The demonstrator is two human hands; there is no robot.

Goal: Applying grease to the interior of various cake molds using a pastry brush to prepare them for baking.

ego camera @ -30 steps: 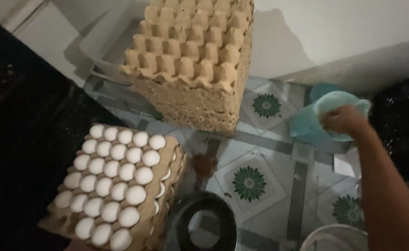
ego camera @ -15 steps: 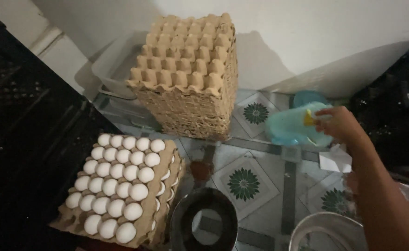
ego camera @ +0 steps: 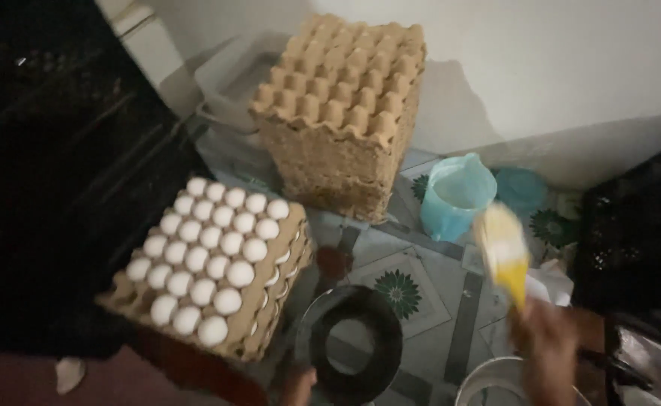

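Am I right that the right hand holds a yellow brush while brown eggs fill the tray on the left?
Not quite: the eggs are white, not brown, as the head view shows. The rest holds: the right hand holds a yellow brush, blurred, and the eggs fill the tray on the left.

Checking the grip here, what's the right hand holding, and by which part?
The right hand holds a blurred yellow object by its lower end; the exact kind cannot be told.

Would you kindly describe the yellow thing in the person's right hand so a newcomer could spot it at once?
Start at the tall stack of empty brown cardboard egg trays by the white wall, then move right past the pale blue plastic bag. Just below it, the right hand raises a blurred yellow brush-like tool, the only yellow thing here.
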